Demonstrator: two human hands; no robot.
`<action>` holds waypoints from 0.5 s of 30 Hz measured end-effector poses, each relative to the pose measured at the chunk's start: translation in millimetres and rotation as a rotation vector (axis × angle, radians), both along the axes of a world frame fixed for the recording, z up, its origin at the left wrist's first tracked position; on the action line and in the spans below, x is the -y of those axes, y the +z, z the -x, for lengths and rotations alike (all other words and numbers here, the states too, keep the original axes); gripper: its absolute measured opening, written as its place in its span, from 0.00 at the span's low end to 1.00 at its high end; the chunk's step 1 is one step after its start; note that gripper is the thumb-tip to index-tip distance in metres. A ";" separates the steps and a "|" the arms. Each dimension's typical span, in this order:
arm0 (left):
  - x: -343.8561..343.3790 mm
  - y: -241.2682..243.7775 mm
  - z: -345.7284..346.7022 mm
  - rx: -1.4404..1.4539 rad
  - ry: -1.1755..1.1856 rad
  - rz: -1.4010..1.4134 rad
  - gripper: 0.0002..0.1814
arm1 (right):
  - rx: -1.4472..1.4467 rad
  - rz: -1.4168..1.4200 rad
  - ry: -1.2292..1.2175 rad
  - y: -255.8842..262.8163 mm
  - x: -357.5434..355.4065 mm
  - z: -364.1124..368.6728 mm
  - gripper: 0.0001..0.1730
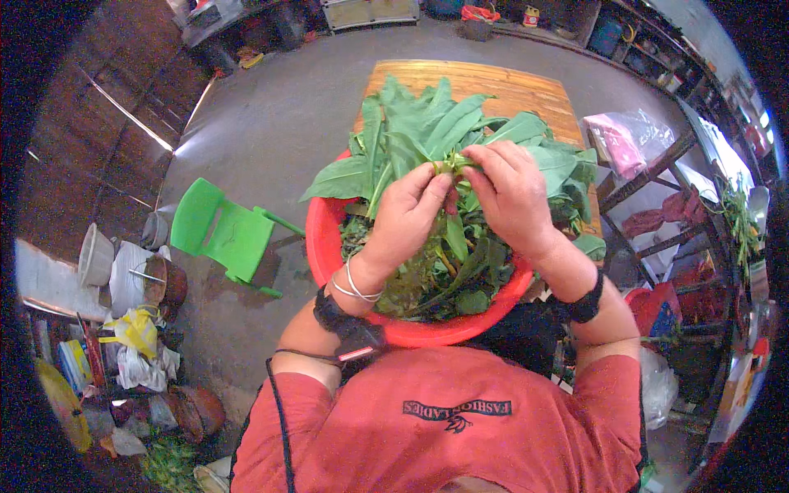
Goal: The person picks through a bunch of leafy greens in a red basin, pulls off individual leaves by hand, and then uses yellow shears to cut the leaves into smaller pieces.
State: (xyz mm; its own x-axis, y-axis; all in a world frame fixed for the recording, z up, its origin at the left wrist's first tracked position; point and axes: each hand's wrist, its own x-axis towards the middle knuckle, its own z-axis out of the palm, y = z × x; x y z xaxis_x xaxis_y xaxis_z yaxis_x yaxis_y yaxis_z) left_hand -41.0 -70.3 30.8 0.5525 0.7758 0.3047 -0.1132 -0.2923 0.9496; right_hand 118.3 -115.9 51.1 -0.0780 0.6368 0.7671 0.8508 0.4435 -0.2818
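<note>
Both my hands meet above a red plastic basin (318,237) that sits against my front. My left hand (412,206) pinches the cut end of a leafy green stalk (455,162) between thumb and fingers. From the other side my right hand (511,188) grips the same stalk end. Large green leaves (425,120) fan out beyond my fingers, over the basin's far rim and the wooden table (524,86). Inside the basin lie darker, looser leaves and stem scraps (425,283). My fingers hide part of the stalk.
A green plastic chair (231,231) stands to the left. On the right, a clear bag with pink contents (622,142) rests near a wooden rack (647,169). Bags, pots and a grey basin (95,256) crowd the left wall. Shelves (641,46) line the far right.
</note>
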 end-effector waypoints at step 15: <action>0.7 13.7 24.1 0.316 -0.289 0.397 0.14 | -1.352 0.776 0.863 -6.7 2.0 4.7 0.18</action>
State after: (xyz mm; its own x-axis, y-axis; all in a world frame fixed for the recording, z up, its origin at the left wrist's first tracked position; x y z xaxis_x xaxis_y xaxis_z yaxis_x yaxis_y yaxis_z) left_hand -65.1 -71.0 44.5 0.6885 0.6954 0.2060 -0.4311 0.1640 0.8873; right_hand 113.6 -117.8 44.4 -0.1845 0.9718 0.1467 -0.5074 0.0336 -0.8610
